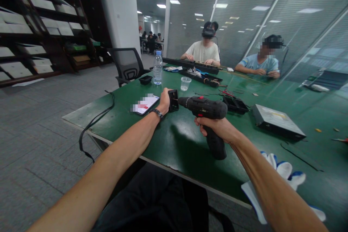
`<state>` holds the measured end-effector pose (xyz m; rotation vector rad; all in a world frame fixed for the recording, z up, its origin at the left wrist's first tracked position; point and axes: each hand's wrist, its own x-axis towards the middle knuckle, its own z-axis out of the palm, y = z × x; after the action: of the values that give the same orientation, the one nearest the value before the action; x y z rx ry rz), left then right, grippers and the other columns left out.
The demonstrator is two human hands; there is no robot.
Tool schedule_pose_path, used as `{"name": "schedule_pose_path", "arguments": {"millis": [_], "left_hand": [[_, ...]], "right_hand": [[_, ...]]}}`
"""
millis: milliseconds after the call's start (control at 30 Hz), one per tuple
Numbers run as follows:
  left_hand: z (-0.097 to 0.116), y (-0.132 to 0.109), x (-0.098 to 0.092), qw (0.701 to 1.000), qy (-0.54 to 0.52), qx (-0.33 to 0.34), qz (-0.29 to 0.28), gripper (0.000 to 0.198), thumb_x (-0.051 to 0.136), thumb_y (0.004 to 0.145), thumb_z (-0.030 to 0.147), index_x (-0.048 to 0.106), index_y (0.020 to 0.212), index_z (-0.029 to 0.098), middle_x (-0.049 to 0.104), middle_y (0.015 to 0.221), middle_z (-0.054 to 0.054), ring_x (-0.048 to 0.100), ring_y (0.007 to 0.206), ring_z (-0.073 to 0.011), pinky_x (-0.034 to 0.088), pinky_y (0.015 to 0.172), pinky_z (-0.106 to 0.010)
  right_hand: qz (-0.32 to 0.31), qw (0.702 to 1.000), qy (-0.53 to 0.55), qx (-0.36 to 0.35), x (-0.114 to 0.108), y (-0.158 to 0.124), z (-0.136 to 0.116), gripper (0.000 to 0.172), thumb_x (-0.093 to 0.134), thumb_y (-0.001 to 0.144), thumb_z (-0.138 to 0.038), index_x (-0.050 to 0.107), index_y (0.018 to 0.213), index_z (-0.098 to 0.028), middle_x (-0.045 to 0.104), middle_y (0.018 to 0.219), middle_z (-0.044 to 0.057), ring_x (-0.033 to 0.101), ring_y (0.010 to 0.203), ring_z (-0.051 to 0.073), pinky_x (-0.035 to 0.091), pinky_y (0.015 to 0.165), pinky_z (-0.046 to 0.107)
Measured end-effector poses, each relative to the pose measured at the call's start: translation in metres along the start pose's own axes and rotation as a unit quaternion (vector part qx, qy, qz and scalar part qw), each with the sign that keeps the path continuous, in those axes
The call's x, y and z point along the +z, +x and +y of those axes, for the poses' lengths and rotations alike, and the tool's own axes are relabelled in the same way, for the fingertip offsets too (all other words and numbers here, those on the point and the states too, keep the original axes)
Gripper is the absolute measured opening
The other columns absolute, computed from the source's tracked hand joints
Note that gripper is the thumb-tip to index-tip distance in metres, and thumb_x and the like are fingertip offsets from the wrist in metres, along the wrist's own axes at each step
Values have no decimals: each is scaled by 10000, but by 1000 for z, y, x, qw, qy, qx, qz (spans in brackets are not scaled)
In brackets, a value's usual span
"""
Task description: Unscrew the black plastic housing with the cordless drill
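Observation:
My right hand (217, 127) is wrapped round the grip of a black cordless drill (208, 108) with red accents, a finger at its trigger. The drill points left, its bit at the near face of a small black plastic box (173, 100); whether the two touch I cannot tell. That box stands on edge on the green table, gripped by my left hand (164, 101), whose fingers are partly hidden behind it. Just left of this hand lies a phone (146, 104) with a lit screen.
A water bottle (157, 68), a clear plastic cup (185, 83) and a black tray (145, 79) stand beyond my hands. To the right are black compartments (236, 105), a metal-cased unit (278, 121) and white-blue gloves (284, 169). Two people (203, 51) sit across the table (122, 125).

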<state>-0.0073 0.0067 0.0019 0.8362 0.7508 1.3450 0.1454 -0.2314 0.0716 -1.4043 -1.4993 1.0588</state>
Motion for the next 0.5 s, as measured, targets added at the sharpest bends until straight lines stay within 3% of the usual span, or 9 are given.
{"name": "schedule_pose_path", "arguments": {"millis": [267, 500], "left_hand": [[-2, 2, -3, 1000, 5, 6, -6, 370, 573, 968, 525, 690, 832, 201, 652, 690, -14, 589, 557, -172, 495, 584, -286], [-4, 7, -4, 1000, 3, 17, 7, 304, 560, 935, 462, 702, 853, 206, 660, 699, -10, 612, 610, -186, 505, 613, -280]], "right_hand": [[3, 1000, 0, 7, 0, -1, 1, 167, 749, 806, -368, 702, 790, -208, 651, 531, 2, 508, 512, 151, 382, 560, 307], [9, 999, 29, 10, 5, -1, -5, 159, 762, 751, -337, 652, 729, -225, 627, 510, -13, 531, 484, 142, 410, 552, 295]]}}
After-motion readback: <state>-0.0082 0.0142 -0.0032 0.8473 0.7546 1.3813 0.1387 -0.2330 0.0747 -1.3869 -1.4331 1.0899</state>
